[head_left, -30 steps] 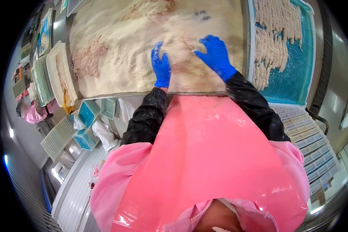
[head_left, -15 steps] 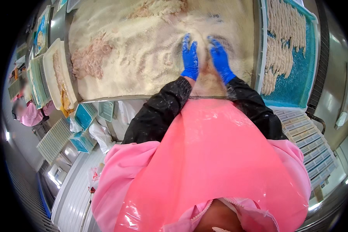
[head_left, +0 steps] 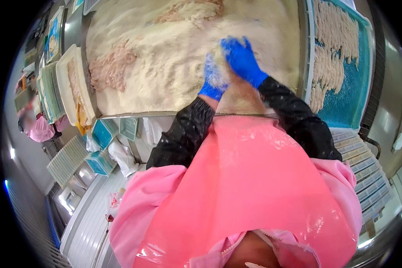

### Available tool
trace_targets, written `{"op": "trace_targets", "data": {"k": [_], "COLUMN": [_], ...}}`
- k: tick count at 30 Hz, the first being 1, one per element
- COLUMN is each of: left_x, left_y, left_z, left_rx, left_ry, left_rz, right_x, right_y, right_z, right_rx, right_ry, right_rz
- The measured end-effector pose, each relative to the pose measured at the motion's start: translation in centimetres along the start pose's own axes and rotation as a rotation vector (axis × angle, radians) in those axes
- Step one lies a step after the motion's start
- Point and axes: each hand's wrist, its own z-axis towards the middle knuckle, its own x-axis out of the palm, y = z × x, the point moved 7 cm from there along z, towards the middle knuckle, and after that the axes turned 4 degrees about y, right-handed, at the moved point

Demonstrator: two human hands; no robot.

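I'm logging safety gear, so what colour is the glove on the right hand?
The right glove is bright blue, showing best in the head view.

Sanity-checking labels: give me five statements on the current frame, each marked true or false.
1. The left hand and right hand wear blue gloves. True.
2. The blue tray stands left of the pale powder. False: it stands to the right.
3. Pinkish pieces lie left of both hands. True.
4. The apron is green. False: it is pink.
5. Pale strips lie in the tray. True.
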Motion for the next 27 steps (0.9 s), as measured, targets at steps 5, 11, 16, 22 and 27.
{"op": "trace_targets", "data": {"k": [5, 11, 16, 22, 27], "left_x": [1.6, 3.7, 9.8, 8.4, 9.8], "left_y": [-4.6, -13.0, -12.1, -14.0, -15.2], "left_z": [-7.4, -15.6, -14.3, -14.1, -14.2], "left_rx": [0.171, 0.860, 0.944, 0.687, 0.899], "left_ry": [-0.231, -0.638, -0.735, -0.372, -0.317], "left_rz": [0.250, 1.066, 2.646, 3.010, 2.623], "right_x": [-2.2, -0.6, -0.2, -1.8, -2.4], "right_y": [-5.5, 2.8, 7.8, 5.9, 2.1], "right_z": [6.6, 4.5, 0.6, -1.2, -3.0], "right_rx": [0.068, -0.144, -0.255, -0.073, 0.212], "right_ry": [-0.345, -0.091, 0.094, -0.072, -0.132], "right_rz": [0.615, 0.730, 0.141, 0.356, 0.942]}}
